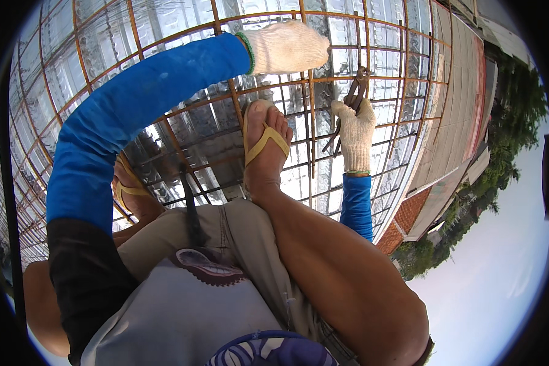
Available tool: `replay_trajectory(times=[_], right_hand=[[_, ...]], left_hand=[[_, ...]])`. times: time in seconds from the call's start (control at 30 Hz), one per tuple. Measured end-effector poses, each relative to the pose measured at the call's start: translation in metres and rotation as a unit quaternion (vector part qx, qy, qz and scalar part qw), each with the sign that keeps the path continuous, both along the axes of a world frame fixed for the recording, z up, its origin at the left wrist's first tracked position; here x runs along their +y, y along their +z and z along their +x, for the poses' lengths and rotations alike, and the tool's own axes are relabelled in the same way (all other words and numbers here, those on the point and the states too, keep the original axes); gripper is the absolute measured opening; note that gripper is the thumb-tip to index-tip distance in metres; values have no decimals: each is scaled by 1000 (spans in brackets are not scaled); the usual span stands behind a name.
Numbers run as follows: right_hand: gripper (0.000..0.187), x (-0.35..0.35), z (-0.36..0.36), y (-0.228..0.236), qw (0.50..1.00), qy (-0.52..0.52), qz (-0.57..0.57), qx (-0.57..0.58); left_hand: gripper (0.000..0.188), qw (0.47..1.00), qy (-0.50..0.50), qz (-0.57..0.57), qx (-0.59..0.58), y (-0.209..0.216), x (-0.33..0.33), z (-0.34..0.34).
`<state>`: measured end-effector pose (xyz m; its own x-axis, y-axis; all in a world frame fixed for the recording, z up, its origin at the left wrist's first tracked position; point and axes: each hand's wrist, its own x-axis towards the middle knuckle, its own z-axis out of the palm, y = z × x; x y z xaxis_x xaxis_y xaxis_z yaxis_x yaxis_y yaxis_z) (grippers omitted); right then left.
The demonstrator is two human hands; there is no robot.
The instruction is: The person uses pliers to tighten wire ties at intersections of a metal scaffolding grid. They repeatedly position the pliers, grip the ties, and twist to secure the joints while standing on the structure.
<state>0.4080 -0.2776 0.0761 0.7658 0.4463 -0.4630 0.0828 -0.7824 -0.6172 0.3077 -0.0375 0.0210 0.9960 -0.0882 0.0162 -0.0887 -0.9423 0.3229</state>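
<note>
My left hand (290,47), in a cream knitted glove with a green cuff, is closed over the rusty rebar grid (262,89). Its fingers are curled under, and whatever they grip is hidden. To its right, my right hand (356,135), gloved alike, is wrapped around a pair of dark end-cutting pincers (355,91). The pincers' jaws point away from me, at a rebar crossing, and the handle ends stick out left of the glove. I cannot tell whether the jaws bite on wire.
Shiny ribbed metal decking (192,137) lies beneath the bars. My feet, in yellow flip-flops (267,145), rest on the grid. At the right are the deck edge, a plank-like surface (448,116), brickwork (407,216) and trees (518,104) beyond. A dark upright bar (7,171) stands far left.
</note>
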Motion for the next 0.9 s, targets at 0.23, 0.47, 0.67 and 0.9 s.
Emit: replay_trajectory(times=[0.23, 0.47, 0.67, 0.9], right_hand=[[21, 19, 24, 125, 991, 118, -50, 45], [22, 64, 36, 114, 938, 277, -153, 145], [23, 106, 38, 114, 877, 382, -267, 117], [34, 126, 52, 109, 821, 468, -325, 38]], left_hand=[[36, 797, 362, -481, -49, 41, -100, -60], [32, 427, 399, -807, 82, 68, -141, -16], [30, 266, 446, -851, 76, 72, -141, -12], [33, 158, 428, -889, 44, 78, -132, -5]])
